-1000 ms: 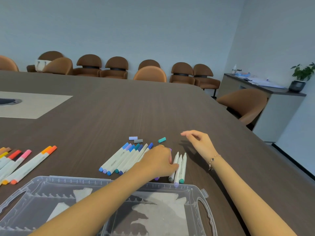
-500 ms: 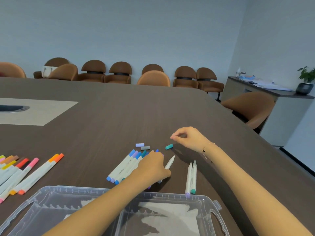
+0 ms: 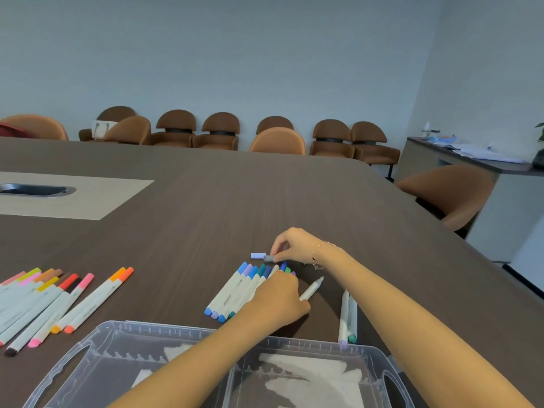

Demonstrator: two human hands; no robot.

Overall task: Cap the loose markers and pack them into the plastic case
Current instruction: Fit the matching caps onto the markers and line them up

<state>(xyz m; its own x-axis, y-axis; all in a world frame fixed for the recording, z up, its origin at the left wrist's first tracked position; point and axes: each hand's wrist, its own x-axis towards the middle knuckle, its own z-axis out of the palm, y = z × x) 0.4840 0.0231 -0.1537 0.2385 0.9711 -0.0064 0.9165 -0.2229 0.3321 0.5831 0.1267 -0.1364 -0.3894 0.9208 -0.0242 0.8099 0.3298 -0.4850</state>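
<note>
My left hand [image 3: 278, 300] grips an uncapped white marker [image 3: 312, 288] whose tip points up and right. It lies over a row of blue, purple and teal capped markers [image 3: 235, 293]. My right hand [image 3: 297, 245] pinches a small grey cap [image 3: 268, 258] on the table. A lilac cap [image 3: 258, 255] lies just left of it. Two uncapped markers [image 3: 347, 316] lie side by side at the right. The clear plastic case [image 3: 117, 334] stands open at the near edge, under my forearms.
A spread of warm-coloured capped markers [image 3: 53, 301] lies at the left. The dark table [image 3: 235, 201] has a light inset panel [image 3: 73, 195] at far left. Brown chairs [image 3: 220, 131] line the wall; another chair [image 3: 450, 192] stands at the right edge.
My right hand moved left from the teal cap to the grey cap. The teal cap no longer shows on the table. My left hand keeps hold of the uncapped marker.
</note>
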